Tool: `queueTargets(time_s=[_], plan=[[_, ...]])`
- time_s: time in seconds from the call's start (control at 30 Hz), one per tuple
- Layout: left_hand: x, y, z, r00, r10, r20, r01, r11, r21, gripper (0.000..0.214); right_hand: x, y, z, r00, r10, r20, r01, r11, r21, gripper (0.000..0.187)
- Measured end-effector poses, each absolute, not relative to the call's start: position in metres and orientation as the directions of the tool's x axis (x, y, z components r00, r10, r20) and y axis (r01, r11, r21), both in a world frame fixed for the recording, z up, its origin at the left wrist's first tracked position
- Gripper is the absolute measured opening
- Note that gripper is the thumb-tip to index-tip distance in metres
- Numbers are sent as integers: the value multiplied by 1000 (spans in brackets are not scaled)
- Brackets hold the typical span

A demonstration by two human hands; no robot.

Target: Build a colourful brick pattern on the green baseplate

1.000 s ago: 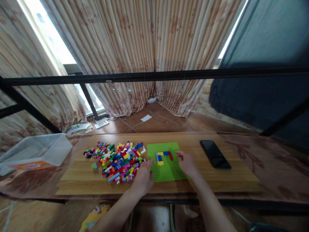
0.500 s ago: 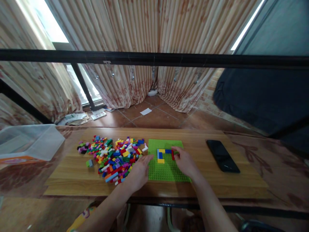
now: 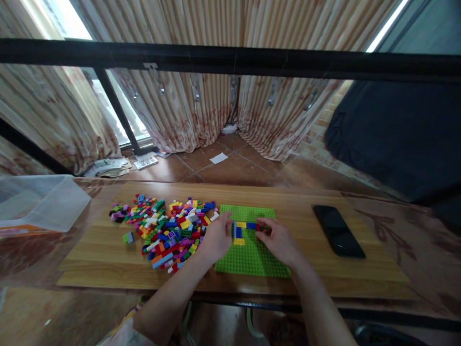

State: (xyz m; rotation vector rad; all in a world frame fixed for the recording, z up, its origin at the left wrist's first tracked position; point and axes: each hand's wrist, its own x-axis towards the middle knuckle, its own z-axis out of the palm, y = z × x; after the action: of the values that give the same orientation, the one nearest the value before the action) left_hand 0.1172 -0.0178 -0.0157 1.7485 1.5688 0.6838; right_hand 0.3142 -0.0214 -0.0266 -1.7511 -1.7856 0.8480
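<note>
And here, at lower centre of the frame, 2 bare hands face each other. The left hand (image 3: 217, 239) is loosely curved, its fingertips just beside the built bricks; whether it grips anything, I can't tell. The right hand (image 3: 280, 241) has thumb and forefinger slightly parted at a small red plastic brick (image 3: 258, 227); whether they're pinching it, I can't tell.

That brick sits mid-frame on a square green studded baseplate (image 3: 252, 266), at the right end of a row of blue and yellow plastic bricks (image 3: 239, 241). It should be light, stiff, smooth but hardly fragile: best pinched by its sides, I'd say, studs left free.

A multicoloured heap of loose plastic bricks (image 3: 175, 235) spreads left of centre; a black flat phone (image 3: 338, 230) lies at right. Beyond, upper centre, hang pleated beige floral curtains (image 3: 201, 101).
</note>
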Motion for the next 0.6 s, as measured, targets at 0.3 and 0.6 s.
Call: queueTargets(time_s=[0.3,0.6], plan=[[141,-34,-19,500,857,128,730,-496,470,49,319,-20,-25,-187,980,-64,772,106,-626,44],[145,-49,-41,572,811,126,755,-580,304,66,316,-19,-25,-209,977,-41,791,145,-595,43]])
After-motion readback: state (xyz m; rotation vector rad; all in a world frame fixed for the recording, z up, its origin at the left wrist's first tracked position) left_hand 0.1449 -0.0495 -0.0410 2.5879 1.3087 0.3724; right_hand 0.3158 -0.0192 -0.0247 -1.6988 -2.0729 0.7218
